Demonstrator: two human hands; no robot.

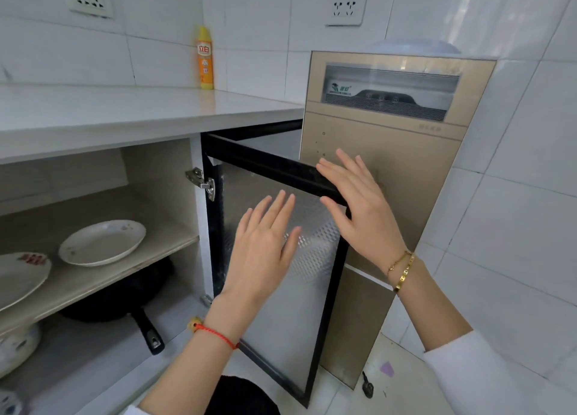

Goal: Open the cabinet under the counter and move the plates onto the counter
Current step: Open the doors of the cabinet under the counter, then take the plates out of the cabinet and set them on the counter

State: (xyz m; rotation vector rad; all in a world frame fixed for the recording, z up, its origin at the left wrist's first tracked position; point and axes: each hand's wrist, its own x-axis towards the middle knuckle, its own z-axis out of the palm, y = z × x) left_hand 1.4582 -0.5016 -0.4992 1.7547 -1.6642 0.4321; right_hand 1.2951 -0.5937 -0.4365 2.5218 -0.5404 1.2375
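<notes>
The cabinet door (281,305), black-framed with a frosted panel, stands swung open to the right under the white counter (125,111). My right hand (359,208) rests over the door's top outer corner with fingers spread, thumb under the black frame. My left hand (265,246) is held flat with its fingers apart in front of the frosted panel; it holds nothing. Inside the cabinet, on the middle shelf (150,252), lies a white plate (103,243). A second plate (18,277) with a red pattern lies at the left edge.
A black pan (125,302) with its handle towards me sits below the shelf, next to a patterned bowl (15,346). A yellow-orange bottle (204,58) stands in the counter's back corner. A gold-coloured appliance (384,152) stands right behind the open door.
</notes>
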